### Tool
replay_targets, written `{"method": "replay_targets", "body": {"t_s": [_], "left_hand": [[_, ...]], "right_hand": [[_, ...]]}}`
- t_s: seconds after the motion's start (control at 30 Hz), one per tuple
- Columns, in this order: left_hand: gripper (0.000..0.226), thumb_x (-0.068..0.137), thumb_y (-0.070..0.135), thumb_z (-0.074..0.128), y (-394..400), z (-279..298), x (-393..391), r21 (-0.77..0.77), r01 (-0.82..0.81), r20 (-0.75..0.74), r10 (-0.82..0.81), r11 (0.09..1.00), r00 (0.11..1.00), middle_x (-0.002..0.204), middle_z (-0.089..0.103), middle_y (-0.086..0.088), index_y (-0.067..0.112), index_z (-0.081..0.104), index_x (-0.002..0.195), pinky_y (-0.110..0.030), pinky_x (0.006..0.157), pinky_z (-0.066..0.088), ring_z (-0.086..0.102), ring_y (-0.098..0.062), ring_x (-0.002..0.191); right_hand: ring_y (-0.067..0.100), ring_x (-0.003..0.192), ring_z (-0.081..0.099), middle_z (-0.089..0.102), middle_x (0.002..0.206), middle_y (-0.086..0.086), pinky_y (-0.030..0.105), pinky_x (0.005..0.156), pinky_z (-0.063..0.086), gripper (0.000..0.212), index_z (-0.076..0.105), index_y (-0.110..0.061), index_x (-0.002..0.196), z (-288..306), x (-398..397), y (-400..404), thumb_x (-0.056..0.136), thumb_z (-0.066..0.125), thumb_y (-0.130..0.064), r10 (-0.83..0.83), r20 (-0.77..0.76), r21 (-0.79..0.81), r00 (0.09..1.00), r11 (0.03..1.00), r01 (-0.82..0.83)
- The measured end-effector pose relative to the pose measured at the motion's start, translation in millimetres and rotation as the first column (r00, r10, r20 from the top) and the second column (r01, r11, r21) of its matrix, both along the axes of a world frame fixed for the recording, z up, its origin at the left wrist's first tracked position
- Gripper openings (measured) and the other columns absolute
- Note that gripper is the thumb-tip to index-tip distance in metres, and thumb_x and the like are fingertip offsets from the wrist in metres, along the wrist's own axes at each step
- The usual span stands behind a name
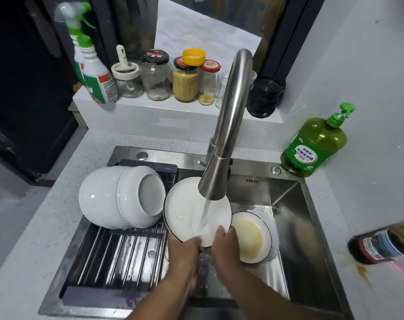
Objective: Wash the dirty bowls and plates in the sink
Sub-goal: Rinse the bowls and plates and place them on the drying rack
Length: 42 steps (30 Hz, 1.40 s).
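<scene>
A white plate [184, 211] with a dark rim is tilted under water running from the steel faucet [221, 172]. My left hand [184, 252] grips its lower edge. My right hand [224, 245] presses on the plate's wet face with the fingers extended. A second dark-rimmed plate [251, 236], stained yellow-brown, lies in the sink [295, 227] just right of my hands. Two white bowls [122, 197] lie on their sides, nested, on the drying rack [117, 257] over the sink's left half.
A green dish soap bottle [311, 146] stands at the sink's back right corner. A dark bottle [383, 245] lies on the right counter near a stain. Jars [184, 82] and spray bottles [92, 65] line the back ledge.
</scene>
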<state>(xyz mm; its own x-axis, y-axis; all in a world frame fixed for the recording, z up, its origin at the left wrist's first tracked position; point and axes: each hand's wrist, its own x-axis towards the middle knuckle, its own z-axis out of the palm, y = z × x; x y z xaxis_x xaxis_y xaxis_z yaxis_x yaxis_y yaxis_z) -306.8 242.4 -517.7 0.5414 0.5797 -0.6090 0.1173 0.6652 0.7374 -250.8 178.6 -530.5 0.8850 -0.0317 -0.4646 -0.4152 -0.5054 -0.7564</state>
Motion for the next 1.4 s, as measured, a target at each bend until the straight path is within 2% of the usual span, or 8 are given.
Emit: {"method": "replay_targets", "body": {"t_s": [0.23,0.43,0.57,0.77,0.97,1.1,1.23,1.4], "left_hand": [[0.063,0.076,-0.025,0.046,32,9,1,0.067,0.107,-0.046,-0.104,0.992,0.994,0.109,0.073,-0.01,0.02,0.06,0.119,-0.059,0.076,0.06,0.072,-0.035,0.096],[0.025,0.101,0.035,0.055,66,12,-2,0.157,0.242,-0.158,-0.217,0.958,0.963,0.122,0.068,-0.003,0.03,0.056,0.125,-0.062,0.085,0.057,0.067,-0.031,0.107],[0.057,0.095,0.069,0.04,62,15,-1,0.14,0.222,-0.161,-0.199,0.965,0.967,0.116,0.073,-0.004,0.025,0.06,0.125,-0.06,0.089,0.057,0.07,-0.031,0.104],[0.069,0.098,0.072,0.026,48,22,1,0.098,0.327,-0.099,-0.318,0.94,0.943,0.113,0.076,-0.005,0.023,0.07,0.121,-0.051,0.1,0.054,0.073,-0.024,0.106],[0.069,0.102,0.065,0.023,57,26,1,0.052,0.38,-0.16,-0.368,0.924,0.916,0.102,0.078,-0.006,0.017,0.07,0.114,-0.038,0.082,0.058,0.076,-0.022,0.092],[0.087,0.078,0.092,0.032,74,12,-1,0.141,0.416,-0.257,-0.372,0.898,0.892,0.114,0.075,-0.002,0.025,0.068,0.121,-0.05,0.088,0.058,0.072,-0.029,0.103],[0.06,0.098,0.068,0.037,73,29,-1,0.004,0.463,-0.314,-0.439,0.886,0.842,0.106,0.076,-0.012,0.018,0.066,0.114,-0.054,0.067,0.062,0.075,-0.033,0.09],[0.052,0.104,0.058,0.036,70,34,-1,-0.145,0.541,-0.311,-0.558,0.828,0.77,0.092,0.078,-0.013,0.017,0.067,0.109,-0.048,0.064,0.062,0.075,-0.029,0.078]], "right_hand": [[0.036,0.101,0.066,0.07,0.109,0.015,0.04,0.084,0.054,0.03,0.061,-0.006,0.114,11,14,2,0.093,0.056,-0.026,0.155,-0.053,-0.006,0.987,0.988,-0.155],[0.035,0.102,0.064,0.063,0.111,0.007,0.037,0.072,0.041,0.025,0.044,-0.018,0.117,38,53,-11,0.098,0.056,-0.029,0.502,0.198,-0.547,0.842,0.769,-0.33],[0.029,0.083,0.061,0.061,0.096,0.008,0.039,0.072,0.05,0.036,0.062,-0.011,0.106,38,48,-3,0.076,0.081,-0.019,0.714,0.393,-0.713,0.58,0.634,-0.298],[0.039,0.133,0.045,0.051,0.144,0.015,0.058,0.111,0.035,0.047,0.06,-0.005,0.128,18,22,17,0.101,0.029,-0.027,0.935,0.271,-0.601,0.228,0.349,-0.719],[0.013,0.135,0.043,0.051,0.143,-0.004,0.031,0.118,0.025,0.039,0.05,-0.02,0.141,48,5,-24,0.106,0.032,-0.027,0.949,0.309,-0.401,0.06,0.188,-0.897],[0.006,0.145,0.032,0.042,0.155,-0.007,0.036,0.124,0.008,0.063,0.049,-0.023,0.145,40,33,-78,0.104,0.009,-0.05,0.99,0.135,-0.587,0.041,0.114,-0.802],[0.013,0.151,0.018,0.035,0.158,0.0,0.043,0.122,-0.008,0.101,0.053,-0.022,0.133,38,57,-73,0.085,-0.026,-0.063,0.997,-0.049,-0.707,0.052,0.002,-0.707],[0.016,0.15,0.02,0.033,0.16,0.003,0.053,0.122,-0.003,0.053,0.04,-0.021,0.148,64,43,-16,0.109,0.011,-0.039,0.984,-0.154,-0.51,0.089,-0.002,-0.86]]}}
